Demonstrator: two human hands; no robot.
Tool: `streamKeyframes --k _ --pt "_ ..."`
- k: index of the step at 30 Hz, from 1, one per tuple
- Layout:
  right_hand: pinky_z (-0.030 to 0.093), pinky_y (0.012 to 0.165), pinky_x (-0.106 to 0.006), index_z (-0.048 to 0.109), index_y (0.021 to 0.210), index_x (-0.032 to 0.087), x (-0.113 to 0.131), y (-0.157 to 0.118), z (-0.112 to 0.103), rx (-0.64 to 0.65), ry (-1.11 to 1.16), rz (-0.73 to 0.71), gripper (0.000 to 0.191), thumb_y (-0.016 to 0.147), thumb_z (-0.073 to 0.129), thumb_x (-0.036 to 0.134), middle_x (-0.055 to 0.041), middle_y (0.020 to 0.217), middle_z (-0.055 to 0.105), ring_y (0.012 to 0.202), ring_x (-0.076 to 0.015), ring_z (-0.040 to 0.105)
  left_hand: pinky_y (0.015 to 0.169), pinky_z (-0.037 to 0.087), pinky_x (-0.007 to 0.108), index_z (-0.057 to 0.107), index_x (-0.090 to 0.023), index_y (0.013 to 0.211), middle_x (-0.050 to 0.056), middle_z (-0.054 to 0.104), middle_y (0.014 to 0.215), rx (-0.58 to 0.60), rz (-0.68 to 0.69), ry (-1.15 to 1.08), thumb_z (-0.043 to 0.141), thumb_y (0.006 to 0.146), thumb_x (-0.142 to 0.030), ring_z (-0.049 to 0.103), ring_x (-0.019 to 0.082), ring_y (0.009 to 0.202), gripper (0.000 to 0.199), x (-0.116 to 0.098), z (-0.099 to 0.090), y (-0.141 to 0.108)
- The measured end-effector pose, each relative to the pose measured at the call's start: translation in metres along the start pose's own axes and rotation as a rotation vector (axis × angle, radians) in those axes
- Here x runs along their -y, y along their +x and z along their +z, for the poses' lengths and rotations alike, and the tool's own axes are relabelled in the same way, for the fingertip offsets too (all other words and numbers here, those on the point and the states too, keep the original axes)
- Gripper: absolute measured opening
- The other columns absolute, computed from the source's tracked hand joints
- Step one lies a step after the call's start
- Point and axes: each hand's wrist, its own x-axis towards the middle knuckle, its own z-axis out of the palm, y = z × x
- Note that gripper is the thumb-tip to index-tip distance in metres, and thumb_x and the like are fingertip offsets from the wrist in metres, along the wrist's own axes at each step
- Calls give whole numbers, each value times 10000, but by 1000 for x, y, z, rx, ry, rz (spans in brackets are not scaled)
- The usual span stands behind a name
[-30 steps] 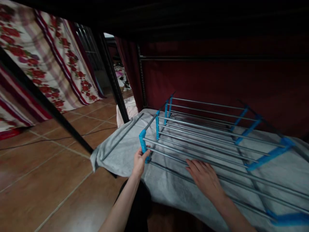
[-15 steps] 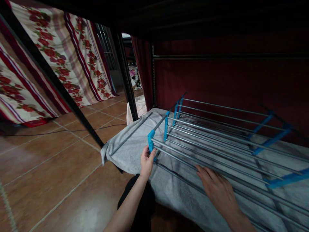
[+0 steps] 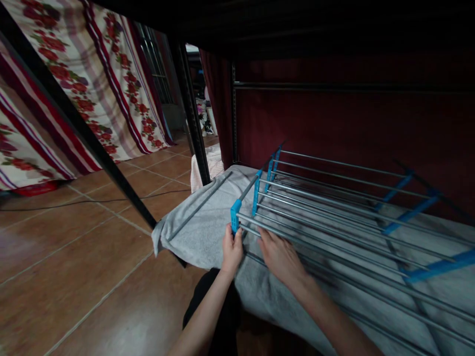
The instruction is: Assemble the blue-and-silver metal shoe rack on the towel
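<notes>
A shoe rack (image 3: 319,198) of grey metal tubes with blue plastic side pieces lies across the grey blanket (image 3: 208,207). At its near left corner, my left hand (image 3: 232,252) is closed on the lower end of a blue side piece (image 3: 235,213), thumb and fingers pinching it. Just to the right, my right hand (image 3: 280,254) is at the front tubes, its fingers bent over a lower one close to that corner. Its thumb is hidden. More blue side pieces (image 3: 441,266) join the tubes at the far right end.
A black metal frame surrounds the blanket, with a slanting bar (image 3: 111,163) at left and a post (image 3: 195,113) behind. A dark red curtain (image 3: 334,118) hangs at the back. Left are a floral curtain (image 3: 107,79), the tiled floor (image 3: 85,267) and a thin cable (image 3: 89,201).
My right hand has slid left along the front tubes, closer to my left hand. My left hand keeps its hold on the blue side piece; the view has shifted slightly.
</notes>
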Motion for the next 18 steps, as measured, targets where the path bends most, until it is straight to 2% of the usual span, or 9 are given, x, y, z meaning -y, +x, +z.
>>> streamKeyframes --k 3,7,13,18 --pt "460 878 -288 489 1304 202 20 29 5 30 74 1 368 992 320 302 -79 1212 643 1061 -198 617 663 415 275 529 -193 924 -13 524 717 13 -2 42 500 883 -398 516 158 679 212 1 -1 0" --pt "435 931 -307 494 1291 180 33 49 10 44 117 -7 389 969 391 372 -87 1232 629 1137 -217 573 701 439 284 524 -193 1007 9 578 783 81 7 -29 511 877 -385 554 171 727 232 1 -3 -1" --pt "444 889 -322 499 1281 184 38 54 12 138 37 37 414 1000 290 404 -104 1195 644 1092 -218 601 786 451 309 482 -185 1137 60 611 947 29 -24 -114 505 885 -408 584 190 840 338 -7 -4 -1" --pt "454 854 -322 485 1283 197 38 53 15 116 -12 14 405 999 288 410 -100 1171 653 1043 -223 625 787 455 309 487 -188 1093 58 614 913 108 -8 -142 447 918 -392 585 187 837 272 -4 -4 -1"
